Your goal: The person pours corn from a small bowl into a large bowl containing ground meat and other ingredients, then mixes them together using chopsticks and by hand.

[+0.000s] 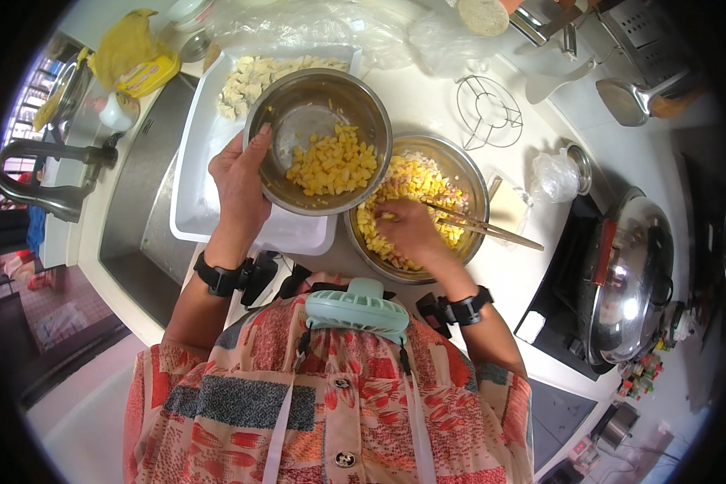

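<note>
My left hand (242,178) grips the rim of a steel bowl (266,193), thumb over the inside edge. Diced yellow pieces (333,160) lie in this bowl, which is above the edge of a white plastic tray (187,212). To its right, a larger steel bowl (481,166) contains a mixture (420,175) of yellow dice and pinkish bits. Over that mixture, my right hand (411,230) has its fingers curled down; a yellow bit shows by them, but the fingertips are partly hidden. Wooden chopsticks (490,228) rest across the larger bowl's right rim.
Pale cut pieces (248,78) fill the tray's far end. A steel sink (139,199) with a faucet (54,175) is on the left. A wire rack (490,112) lies on the counter beyond the larger bowl. A lidded wok (632,290) stands on the stove at right; utensils hang behind.
</note>
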Demonstrator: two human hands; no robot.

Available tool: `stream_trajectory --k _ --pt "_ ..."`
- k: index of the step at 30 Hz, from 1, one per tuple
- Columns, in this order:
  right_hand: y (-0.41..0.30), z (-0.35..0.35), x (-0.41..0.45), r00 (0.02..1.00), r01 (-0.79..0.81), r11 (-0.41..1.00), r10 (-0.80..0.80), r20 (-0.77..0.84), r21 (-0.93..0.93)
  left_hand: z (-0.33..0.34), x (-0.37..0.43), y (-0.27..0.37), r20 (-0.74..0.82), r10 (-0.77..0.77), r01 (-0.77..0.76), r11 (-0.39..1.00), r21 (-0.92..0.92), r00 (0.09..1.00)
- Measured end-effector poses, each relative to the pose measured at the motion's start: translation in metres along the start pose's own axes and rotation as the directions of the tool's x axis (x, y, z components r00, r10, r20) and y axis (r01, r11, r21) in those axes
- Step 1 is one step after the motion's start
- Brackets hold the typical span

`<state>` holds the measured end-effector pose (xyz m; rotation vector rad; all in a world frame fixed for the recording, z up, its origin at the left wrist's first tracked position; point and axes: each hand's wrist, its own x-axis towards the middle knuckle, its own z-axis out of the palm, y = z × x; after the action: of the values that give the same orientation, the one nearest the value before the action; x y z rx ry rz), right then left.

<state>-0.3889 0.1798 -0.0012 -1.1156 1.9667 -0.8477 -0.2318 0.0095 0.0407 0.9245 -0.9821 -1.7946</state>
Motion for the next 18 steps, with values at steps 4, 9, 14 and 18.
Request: stream_trajectory --k 4,9,14,18 --pt "0.002 -0.037 -0.008 0.899 -0.425 0.673 0.392 0.195 0.605 0.002 -0.005 -0.001 0.009 -0.029 0.029 1.000 -0.006 1.000" --pt "-0.041 -0.062 -0.014 0.966 -0.216 0.633 0.247 0.071 0.743 0.007 -0.013 -0.011 0.089 -0.024 0.020 0.998 0.054 0.996" --pt "-0.064 -0.037 -0.007 0.896 0.357 0.933 -0.356 -0.266 -0.045 0.028 -0.029 -0.017 0.230 -0.023 -0.008 0.991 0.131 0.973" --pt "-0.072 -0.042 -0.019 0.824 0.419 0.883 -0.467 -0.321 -0.210 0.024 -0.035 -0.009 0.258 -0.079 0.019 0.974 0.227 0.963"
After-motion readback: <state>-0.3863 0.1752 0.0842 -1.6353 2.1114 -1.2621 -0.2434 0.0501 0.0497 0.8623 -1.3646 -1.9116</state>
